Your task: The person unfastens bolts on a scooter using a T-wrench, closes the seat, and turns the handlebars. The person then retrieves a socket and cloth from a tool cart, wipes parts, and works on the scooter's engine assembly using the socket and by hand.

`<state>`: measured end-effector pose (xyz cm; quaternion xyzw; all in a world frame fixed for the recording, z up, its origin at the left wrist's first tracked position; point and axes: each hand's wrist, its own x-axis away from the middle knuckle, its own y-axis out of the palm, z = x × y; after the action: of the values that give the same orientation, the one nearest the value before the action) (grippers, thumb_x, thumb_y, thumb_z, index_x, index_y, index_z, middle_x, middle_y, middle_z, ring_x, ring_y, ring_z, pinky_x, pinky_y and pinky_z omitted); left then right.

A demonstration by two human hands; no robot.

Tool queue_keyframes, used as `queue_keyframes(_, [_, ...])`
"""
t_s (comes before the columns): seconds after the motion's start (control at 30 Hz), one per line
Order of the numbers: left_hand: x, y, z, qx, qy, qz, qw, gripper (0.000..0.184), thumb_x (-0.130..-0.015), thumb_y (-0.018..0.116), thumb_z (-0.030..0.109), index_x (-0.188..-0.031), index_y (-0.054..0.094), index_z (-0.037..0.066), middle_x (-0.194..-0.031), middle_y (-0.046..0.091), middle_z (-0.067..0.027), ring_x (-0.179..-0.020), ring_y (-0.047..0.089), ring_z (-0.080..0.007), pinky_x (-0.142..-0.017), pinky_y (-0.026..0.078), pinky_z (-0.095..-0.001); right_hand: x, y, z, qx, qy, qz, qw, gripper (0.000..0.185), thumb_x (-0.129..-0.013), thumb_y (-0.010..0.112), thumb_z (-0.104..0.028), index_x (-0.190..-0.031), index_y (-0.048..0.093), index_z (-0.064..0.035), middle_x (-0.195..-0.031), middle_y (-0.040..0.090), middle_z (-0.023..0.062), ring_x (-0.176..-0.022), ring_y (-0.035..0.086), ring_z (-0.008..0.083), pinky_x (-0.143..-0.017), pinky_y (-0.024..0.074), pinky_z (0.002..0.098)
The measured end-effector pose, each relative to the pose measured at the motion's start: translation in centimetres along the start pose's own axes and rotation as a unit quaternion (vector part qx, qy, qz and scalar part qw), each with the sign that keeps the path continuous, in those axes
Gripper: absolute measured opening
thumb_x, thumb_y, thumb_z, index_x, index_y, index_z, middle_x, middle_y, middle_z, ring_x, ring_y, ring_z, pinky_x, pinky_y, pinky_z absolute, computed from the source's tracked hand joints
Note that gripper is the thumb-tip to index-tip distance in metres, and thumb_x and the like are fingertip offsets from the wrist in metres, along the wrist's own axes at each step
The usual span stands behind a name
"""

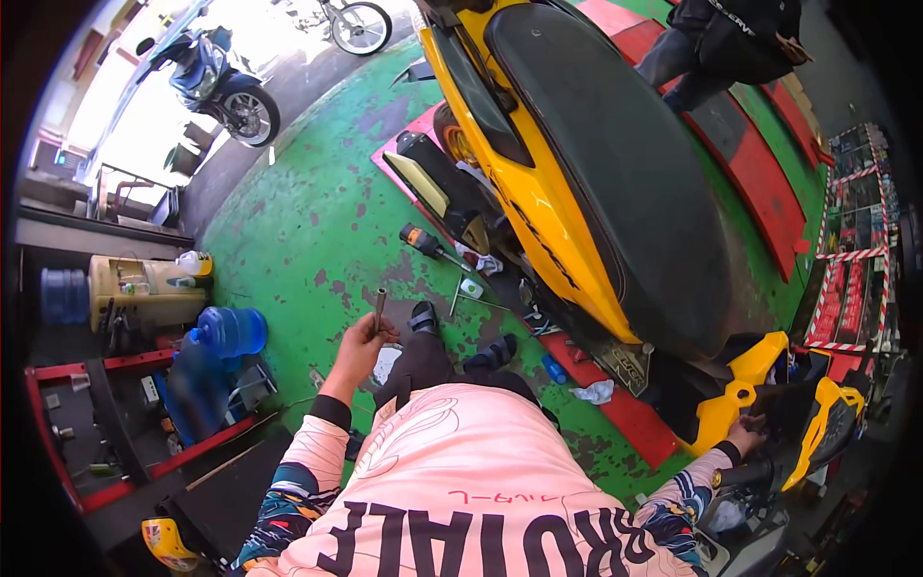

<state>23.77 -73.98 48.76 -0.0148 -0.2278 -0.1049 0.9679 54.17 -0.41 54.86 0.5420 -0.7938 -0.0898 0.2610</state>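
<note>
My left hand (362, 346) is closed around a short metal tube-like tool (381, 306), which points up above the green floor. On the right, my right hand (746, 436) is beside the yellow tail panel (723, 412) of the scooter; its fingers look partly bent, and whether they grip anything is too small to tell. The yellow scooter (543, 216) with its long black seat (615, 163) fills the upper right. An orange and black power tool (423, 240) lies on the floor between my left hand and the scooter.
A person (716, 48) stands beyond the scooter. Left are a blue water jug (231, 332) and a red-framed cart (115, 495). A T-handle wrench (456, 294) and a blue can (554, 369) lie near my feet. Two other motorbikes are at the upper left.
</note>
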Motion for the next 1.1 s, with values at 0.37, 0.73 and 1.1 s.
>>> queue_keyframes(0.37, [-4.3,-3.5,1.1,-0.095,0.006,-0.051,0.994,0.017,-0.089,0.048,-0.009,-0.101,0.056,0.001,-0.093,0.063,-0.0064,-0.084,0.061,-0.0165,-0.078,0.05,-0.0299,11.8,-5.6,11.3,0.274,0.161,-0.113,0.941,0.05,-0.093,0.037,-0.057,-0.073,0.053,-0.0135,-0.062,0.051,0.0029,-0.05,0.046,0.0195,-0.045,0.0367,0.0324])
queue_keyframes(0.73, [-19.1,-7.9,1.4,-0.209,-0.002,-0.245,0.947,0.012,-0.086,0.056,0.004,-0.098,0.054,0.001,-0.081,0.057,-0.009,-0.074,0.054,-0.0179,-0.07,0.046,-0.0328,49.6,-2.9,33.0,0.575,0.231,-0.488,0.615,0.025,-0.088,0.058,-0.015,-0.112,0.053,-0.007,-0.103,0.055,0.0065,-0.083,0.057,0.0162,-0.069,0.0479,0.029])
queue_keyframes(1.1, [-33.4,-0.4,-16.2,-0.305,0.076,-0.546,0.777,0.029,-0.088,0.056,0.027,-0.103,0.058,0.003,-0.092,0.065,-0.0213,-0.089,0.064,-0.0383,-0.079,0.05,-0.046,49.5,8.4,41.8,0.675,-0.301,-0.599,0.309,0.037,-0.083,0.067,-0.007,-0.119,0.061,-0.0022,-0.121,0.057,0.0174,-0.107,0.057,0.0376,-0.094,0.0476,0.0411])
